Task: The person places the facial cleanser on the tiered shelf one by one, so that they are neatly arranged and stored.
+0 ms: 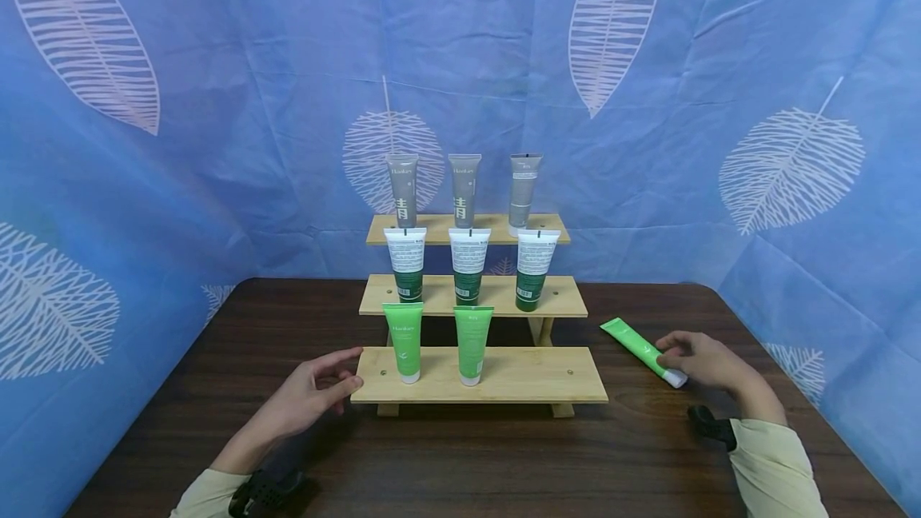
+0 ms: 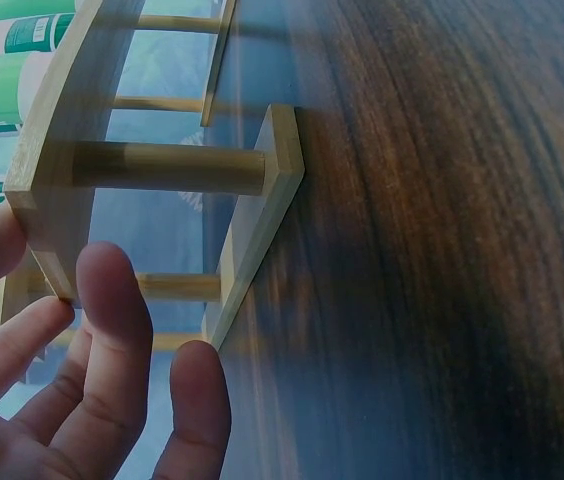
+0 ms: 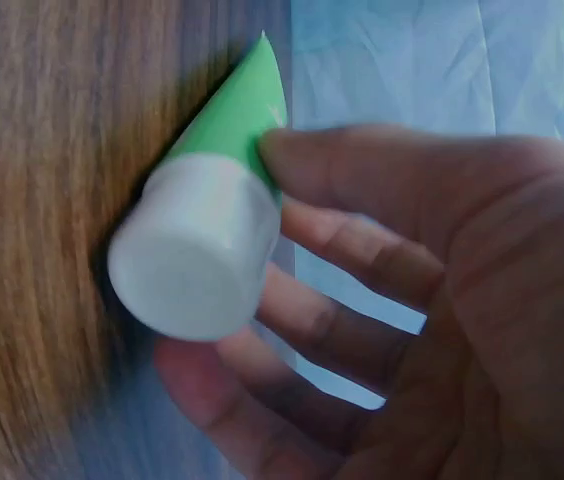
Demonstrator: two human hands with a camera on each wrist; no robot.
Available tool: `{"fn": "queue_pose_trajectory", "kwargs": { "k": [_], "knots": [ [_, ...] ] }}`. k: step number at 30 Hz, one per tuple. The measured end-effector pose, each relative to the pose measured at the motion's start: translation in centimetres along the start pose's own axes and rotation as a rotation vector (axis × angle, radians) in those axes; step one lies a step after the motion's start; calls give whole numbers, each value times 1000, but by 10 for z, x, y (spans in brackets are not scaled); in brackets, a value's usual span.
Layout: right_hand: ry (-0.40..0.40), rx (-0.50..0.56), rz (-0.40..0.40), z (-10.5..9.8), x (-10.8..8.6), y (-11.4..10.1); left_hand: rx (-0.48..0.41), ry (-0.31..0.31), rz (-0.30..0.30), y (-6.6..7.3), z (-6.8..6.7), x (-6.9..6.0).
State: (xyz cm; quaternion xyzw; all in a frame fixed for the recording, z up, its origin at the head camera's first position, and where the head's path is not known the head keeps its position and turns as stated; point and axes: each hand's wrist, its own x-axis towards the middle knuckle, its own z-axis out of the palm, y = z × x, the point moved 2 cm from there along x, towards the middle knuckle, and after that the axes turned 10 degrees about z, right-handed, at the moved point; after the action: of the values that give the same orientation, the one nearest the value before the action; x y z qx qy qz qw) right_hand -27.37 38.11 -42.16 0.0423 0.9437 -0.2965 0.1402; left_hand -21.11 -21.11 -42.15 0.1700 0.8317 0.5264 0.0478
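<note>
A three-tier wooden display stand [image 1: 532,370] stands on the table; my left hand [image 1: 309,398] holds the left end of its lowest shelf between thumb and index finger. In the left wrist view, the fingertips touch the shelf's corners [image 2: 47,240], and the other fingers stand off it. To the right of the stand, my right hand [image 1: 708,362] pinches a green squeeze tube [image 1: 636,344] with a white cap [image 3: 192,250]. The tube lies slantwise at table level, its cap toward me. Two matching green tubes stand on the lowest shelf, one left [image 1: 405,342] and one near the middle [image 1: 472,346].
Three white-and-dark-green tubes [image 1: 469,262] stand on the middle shelf. On the top shelf are three grey tubes [image 1: 464,190]. The dark wood table [image 1: 460,462] ends at a blue cloth [image 1: 288,142] printed with white leaves.
</note>
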Motion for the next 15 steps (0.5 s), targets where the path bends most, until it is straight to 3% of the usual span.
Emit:
{"fn": "queue_pose_trajectory", "kwargs": {
  "k": [15],
  "knots": [
    [-16, 75, 50, 10, -6, -14, 3, -5, 8, -1, -1, 0]
  ]
}}
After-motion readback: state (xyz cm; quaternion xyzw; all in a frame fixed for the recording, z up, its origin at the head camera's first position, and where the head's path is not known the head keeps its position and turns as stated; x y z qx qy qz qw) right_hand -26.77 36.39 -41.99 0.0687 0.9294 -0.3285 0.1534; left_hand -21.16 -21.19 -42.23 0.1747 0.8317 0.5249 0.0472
